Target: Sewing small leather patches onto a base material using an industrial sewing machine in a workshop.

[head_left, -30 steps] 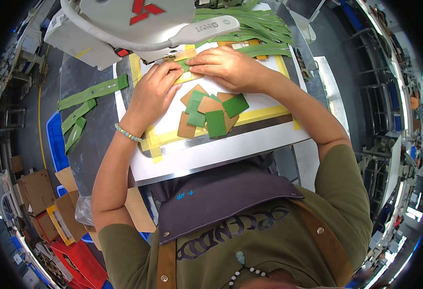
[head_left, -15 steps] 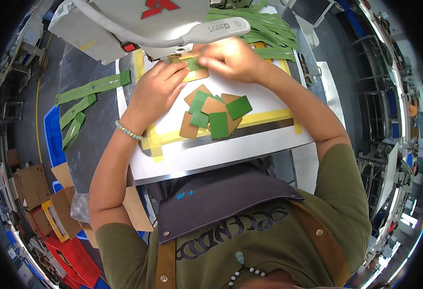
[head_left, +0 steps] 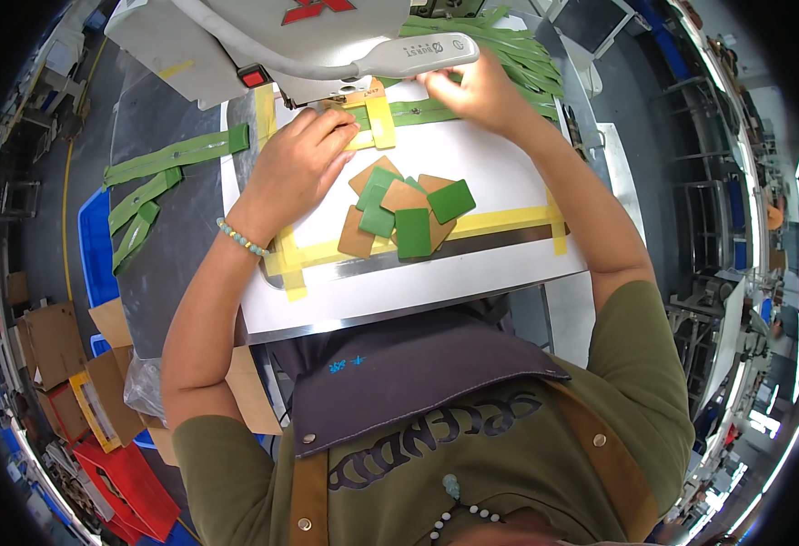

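Observation:
Under the sewing machine head (head_left: 263, 41), a green zipper strip (head_left: 413, 112) lies across the white work surface (head_left: 313, 232). A yellow-taped guide piece (head_left: 381, 123) crosses over it. My left hand (head_left: 304, 164) is closed at the strip's left end, fingertips pressed together beside the guide; the fingers hide that end. Farther right, my right hand (head_left: 481, 96) is bent over the strip, fingers curled together near the lamp; whatever they hold is hidden. Nearer to me lies a loose pile of green patches (head_left: 413, 234) and brown patches (head_left: 355, 235).
Several green zipper strips (head_left: 176, 156) hang over the table's left side, and a large bundle of strips (head_left: 513, 59) lies at the far right. A grey-white lamp (head_left: 418, 55) reaches over the work. Blue bins (head_left: 99, 250) and cardboard boxes (head_left: 49, 341) stand at the lower left.
My right hand has moved right and away from the left hand, uncovering the strip and the yellow guide piece. The left hand stays nearly in place. The patch pile is unmoved.

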The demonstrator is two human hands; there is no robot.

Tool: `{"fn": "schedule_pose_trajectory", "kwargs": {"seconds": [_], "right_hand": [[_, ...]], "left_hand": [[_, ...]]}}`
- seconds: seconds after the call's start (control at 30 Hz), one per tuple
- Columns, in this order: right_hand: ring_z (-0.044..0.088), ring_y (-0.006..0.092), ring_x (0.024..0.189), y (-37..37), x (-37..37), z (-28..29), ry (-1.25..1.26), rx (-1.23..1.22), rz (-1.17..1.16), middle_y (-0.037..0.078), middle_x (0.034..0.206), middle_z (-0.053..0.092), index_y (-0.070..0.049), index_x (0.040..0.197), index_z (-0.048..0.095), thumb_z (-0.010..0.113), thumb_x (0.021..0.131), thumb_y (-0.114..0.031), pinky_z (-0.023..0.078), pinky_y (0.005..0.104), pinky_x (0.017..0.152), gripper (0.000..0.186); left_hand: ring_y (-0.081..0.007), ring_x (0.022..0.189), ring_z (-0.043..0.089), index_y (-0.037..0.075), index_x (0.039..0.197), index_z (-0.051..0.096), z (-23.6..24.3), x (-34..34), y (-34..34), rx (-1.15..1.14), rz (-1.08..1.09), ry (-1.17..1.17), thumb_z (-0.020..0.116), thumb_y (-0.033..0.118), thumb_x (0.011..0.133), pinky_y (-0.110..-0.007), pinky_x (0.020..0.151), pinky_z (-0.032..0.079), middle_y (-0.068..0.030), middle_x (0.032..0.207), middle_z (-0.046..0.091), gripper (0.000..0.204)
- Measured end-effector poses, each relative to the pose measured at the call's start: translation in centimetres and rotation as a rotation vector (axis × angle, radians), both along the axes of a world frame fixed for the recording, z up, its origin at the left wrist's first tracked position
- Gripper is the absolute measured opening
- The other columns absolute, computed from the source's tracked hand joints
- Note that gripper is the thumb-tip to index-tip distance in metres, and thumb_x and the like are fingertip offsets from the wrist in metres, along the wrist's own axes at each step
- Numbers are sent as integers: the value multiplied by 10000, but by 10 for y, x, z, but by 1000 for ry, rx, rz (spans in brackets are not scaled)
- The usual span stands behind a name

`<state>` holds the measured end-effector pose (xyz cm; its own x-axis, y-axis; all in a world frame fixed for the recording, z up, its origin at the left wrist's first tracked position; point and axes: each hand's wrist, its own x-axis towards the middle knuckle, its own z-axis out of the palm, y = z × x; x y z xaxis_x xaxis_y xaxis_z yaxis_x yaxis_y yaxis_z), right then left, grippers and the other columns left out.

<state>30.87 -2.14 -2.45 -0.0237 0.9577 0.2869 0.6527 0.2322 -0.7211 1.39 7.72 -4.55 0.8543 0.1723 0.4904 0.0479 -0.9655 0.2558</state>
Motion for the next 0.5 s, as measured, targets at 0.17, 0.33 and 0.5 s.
{"fn": "schedule_pose_trajectory", "kwargs": {"seconds": [0.17, 0.33, 0.5], "right_hand": [[667, 287, 1105, -21, -17, -10, -415, 203, 190, 68, 1124, 715, -46, 1060, 739, 722, 873, 7, 522, 412, 992, 195], [660, 270, 1087, -22, -17, -20, -368, 271, 160, 64, 1124, 705, -46, 1045, 739, 704, 865, 49, 511, 411, 972, 206], [658, 288, 1125, -23, -21, -16, -401, 293, 161, 68, 1198, 715, -53, 1110, 753, 711, 880, 23, 506, 419, 1003, 246]], "left_hand": [[-285, 1031, 651, 8, 1193, 708, -1, -1, 2, -47, -4, 17, 758, 109, 924, -393, 898, 561, -73, 1227, 704, 291], [-286, 1029, 654, 3, 1179, 710, 0, -1, 2, -55, -15, 0, 760, 108, 920, -392, 895, 562, -78, 1240, 710, 283], [-259, 1018, 641, -2, 1157, 706, 0, 0, -2, 64, 25, -11, 771, 128, 906, -372, 884, 566, -63, 1203, 691, 291]]}}
